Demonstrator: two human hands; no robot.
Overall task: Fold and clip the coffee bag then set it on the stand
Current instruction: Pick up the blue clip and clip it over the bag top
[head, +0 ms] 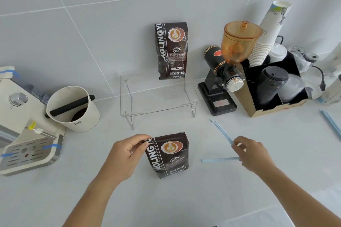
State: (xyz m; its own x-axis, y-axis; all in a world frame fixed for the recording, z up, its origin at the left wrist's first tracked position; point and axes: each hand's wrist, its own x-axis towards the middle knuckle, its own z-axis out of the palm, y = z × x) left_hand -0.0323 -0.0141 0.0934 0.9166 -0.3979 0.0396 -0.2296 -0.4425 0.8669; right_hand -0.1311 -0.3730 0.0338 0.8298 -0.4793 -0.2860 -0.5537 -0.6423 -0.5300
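A dark brown coffee bag point(168, 155) stands upright on the white counter, its top folded down. My left hand point(125, 155) pinches the folded top corner on the bag's left side. To the right of the bag, my right hand point(248, 153) holds a long light-blue sealing clip point(224, 134), spread open in a V with one arm pointing up-left and the other pointing left. Behind the bag stands a clear acrylic stand point(158, 97). A second, taller coffee bag point(171, 50) rests on the stand against the wall.
An espresso machine point(24, 131) and a white knock box point(73, 108) sit at the left. A coffee grinder point(227, 72), stacked paper cups point(267, 35) and a lid organiser box point(273, 86) stand at the right. Another blue clip point(330, 123) lies far right.
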